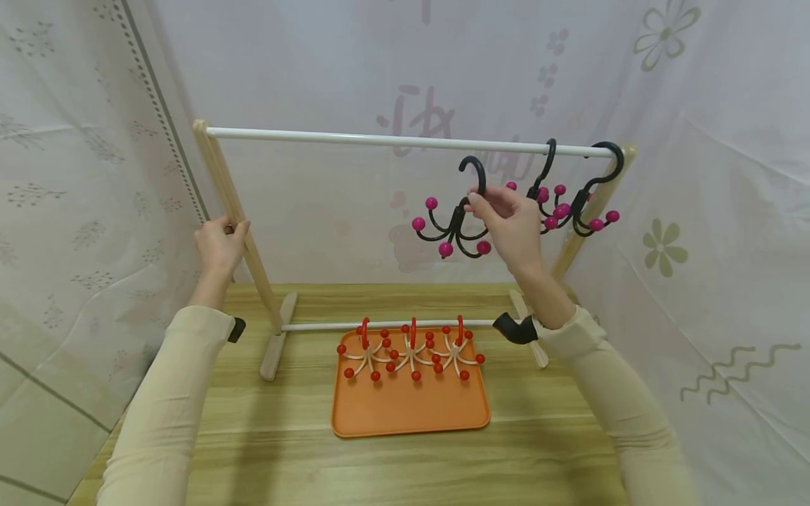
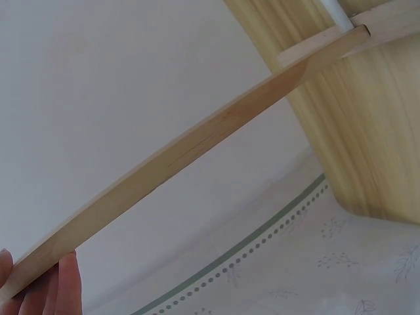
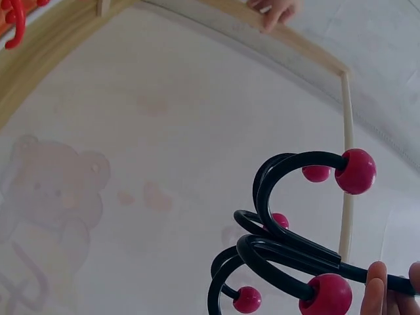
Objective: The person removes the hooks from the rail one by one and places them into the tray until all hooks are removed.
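My right hand [image 1: 515,228] pinches a black multi-arm hanger [image 1: 457,223] with pink ball tips by the stem of its hook. The hook's curved top is just below the white rail [image 1: 380,140], apart from it. In the right wrist view the hanger's curled arms [image 3: 282,252] fan out from the fingers. My left hand [image 1: 220,246] holds the rack's left wooden post [image 1: 248,239], thumb on one side and fingers on the other. Two similar black hangers, a nearer one [image 1: 549,158] and an outer one [image 1: 609,147], hang at the rail's right end.
An orange tray [image 1: 411,414] on the wooden table [image 1: 304,450] bears several red-hooked hangers [image 1: 413,351] with red balls. Behind the tray runs a low white bar [image 1: 323,326] between the rack's feet [image 1: 273,355]. Patterned curtains [image 1: 715,267] stand behind and at both sides.
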The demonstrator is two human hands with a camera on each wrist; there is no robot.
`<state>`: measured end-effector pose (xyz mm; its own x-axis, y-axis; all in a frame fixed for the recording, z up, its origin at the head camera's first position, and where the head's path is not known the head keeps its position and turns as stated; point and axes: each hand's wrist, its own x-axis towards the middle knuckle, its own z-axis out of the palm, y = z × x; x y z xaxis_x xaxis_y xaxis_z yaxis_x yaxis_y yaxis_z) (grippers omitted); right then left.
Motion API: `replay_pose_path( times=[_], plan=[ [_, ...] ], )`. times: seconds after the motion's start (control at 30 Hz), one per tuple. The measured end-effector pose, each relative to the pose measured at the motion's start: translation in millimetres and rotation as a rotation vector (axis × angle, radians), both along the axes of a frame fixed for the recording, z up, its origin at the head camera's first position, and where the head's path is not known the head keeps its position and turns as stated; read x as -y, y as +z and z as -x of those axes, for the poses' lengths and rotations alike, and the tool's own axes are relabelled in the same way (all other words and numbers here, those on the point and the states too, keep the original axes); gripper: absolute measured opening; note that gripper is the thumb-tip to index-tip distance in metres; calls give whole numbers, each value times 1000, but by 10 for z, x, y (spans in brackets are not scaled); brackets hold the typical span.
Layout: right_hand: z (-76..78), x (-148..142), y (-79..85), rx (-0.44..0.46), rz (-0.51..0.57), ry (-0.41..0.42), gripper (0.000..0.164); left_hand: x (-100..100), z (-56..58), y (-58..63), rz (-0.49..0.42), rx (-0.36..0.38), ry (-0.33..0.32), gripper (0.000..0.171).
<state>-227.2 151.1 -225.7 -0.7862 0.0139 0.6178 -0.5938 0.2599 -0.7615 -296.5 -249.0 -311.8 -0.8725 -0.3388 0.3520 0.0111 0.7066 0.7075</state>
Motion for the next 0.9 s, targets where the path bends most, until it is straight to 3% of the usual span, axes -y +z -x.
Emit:
replay_pose_path(
  times=[0.13, 0.4, 0.6, 0.9],
  plan=[
    [-49, 0, -161, 10, -2, 37, 21, 4, 6, -8, 2, -12, 0, 32],
    [0, -37, -644, 46, 38, 174, 22, 2, 15, -15, 1, -35, -3, 33],
    [-207, 67, -886, 158, 40, 230, 21, 11, 7, -17, -11, -23, -7, 33],
    [-641, 332, -1060, 224, -5, 292, 19, 14, 16, -16, 9, -22, -8, 33]
  ],
)
